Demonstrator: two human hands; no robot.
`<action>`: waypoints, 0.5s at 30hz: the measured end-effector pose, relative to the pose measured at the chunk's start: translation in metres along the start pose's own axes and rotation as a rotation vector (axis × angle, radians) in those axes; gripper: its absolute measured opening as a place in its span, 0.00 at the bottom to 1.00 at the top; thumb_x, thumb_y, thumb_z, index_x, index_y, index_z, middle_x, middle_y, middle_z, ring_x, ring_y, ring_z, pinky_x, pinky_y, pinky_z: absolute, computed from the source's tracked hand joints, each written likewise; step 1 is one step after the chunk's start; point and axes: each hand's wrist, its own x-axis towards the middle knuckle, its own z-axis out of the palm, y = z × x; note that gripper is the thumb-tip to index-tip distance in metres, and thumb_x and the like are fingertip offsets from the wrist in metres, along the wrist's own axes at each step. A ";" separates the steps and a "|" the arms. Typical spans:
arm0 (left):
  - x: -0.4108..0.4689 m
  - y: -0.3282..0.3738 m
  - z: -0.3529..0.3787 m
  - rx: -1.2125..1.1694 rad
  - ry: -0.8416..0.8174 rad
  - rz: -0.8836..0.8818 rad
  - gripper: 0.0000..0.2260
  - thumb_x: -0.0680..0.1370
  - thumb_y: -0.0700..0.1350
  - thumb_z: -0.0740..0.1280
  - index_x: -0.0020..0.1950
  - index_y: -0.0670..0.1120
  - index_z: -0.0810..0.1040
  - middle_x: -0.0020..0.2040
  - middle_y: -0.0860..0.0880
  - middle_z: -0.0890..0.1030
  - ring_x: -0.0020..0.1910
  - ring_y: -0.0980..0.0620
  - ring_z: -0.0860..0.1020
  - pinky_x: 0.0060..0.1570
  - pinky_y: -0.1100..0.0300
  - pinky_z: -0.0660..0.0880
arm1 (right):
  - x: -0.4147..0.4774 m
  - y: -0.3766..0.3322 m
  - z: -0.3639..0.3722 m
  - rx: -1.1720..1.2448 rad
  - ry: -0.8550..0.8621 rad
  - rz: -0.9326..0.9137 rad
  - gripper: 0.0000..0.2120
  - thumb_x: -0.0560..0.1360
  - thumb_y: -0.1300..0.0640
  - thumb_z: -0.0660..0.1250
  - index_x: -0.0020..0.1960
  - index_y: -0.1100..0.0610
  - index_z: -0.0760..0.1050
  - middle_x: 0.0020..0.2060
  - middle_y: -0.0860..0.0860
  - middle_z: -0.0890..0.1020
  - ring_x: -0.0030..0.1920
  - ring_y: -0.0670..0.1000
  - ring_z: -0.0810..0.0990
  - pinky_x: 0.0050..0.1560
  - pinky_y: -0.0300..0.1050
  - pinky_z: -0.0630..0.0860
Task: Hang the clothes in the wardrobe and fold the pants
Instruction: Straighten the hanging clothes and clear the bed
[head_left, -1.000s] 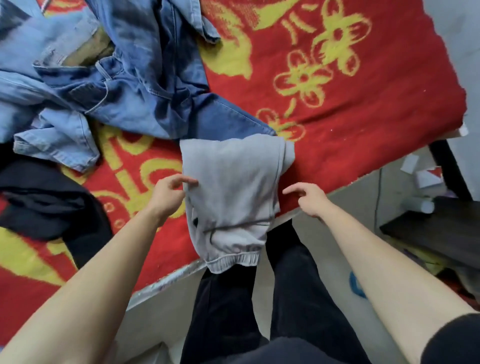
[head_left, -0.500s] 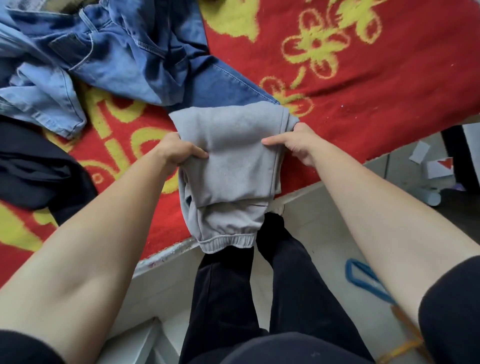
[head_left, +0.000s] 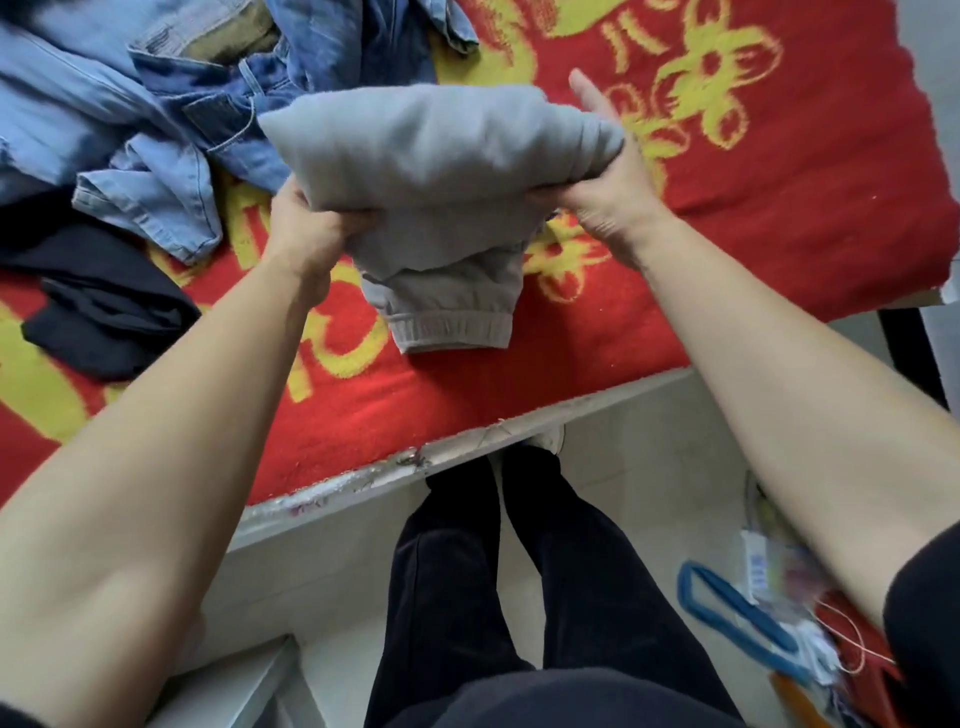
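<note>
The folded grey pants are held over the middle of the red blanket; their ribbed cuff hangs toward the blanket's near edge. The left hand grips the left end of the fold, fingers clenched on the cloth. The right hand clasps the right end between thumb and fingers. A heap of jeans lies on the blanket's far left part, a black garment on its left side. A blue hanger lies on the floor, off the blanket's near edge.
</note>
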 end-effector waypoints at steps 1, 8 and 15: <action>-0.011 -0.008 -0.004 0.021 0.015 0.006 0.20 0.65 0.28 0.74 0.52 0.46 0.80 0.47 0.53 0.85 0.48 0.55 0.83 0.48 0.54 0.82 | -0.012 0.009 0.002 -0.108 -0.042 -0.081 0.37 0.61 0.66 0.80 0.67 0.53 0.71 0.60 0.55 0.79 0.61 0.48 0.80 0.63 0.49 0.77; -0.059 -0.115 -0.063 0.525 -0.223 -0.337 0.32 0.71 0.24 0.56 0.58 0.56 0.83 0.53 0.53 0.81 0.45 0.52 0.74 0.38 0.56 0.69 | -0.110 0.103 -0.004 -1.285 -0.658 0.288 0.37 0.72 0.68 0.64 0.76 0.42 0.64 0.80 0.60 0.48 0.79 0.63 0.49 0.76 0.59 0.56; -0.049 -0.103 -0.042 0.537 -0.087 -0.207 0.23 0.71 0.41 0.70 0.65 0.46 0.71 0.63 0.43 0.74 0.58 0.47 0.73 0.56 0.56 0.73 | -0.112 0.103 0.031 -0.791 -0.195 0.443 0.15 0.69 0.56 0.69 0.55 0.50 0.73 0.65 0.55 0.69 0.70 0.58 0.67 0.69 0.50 0.65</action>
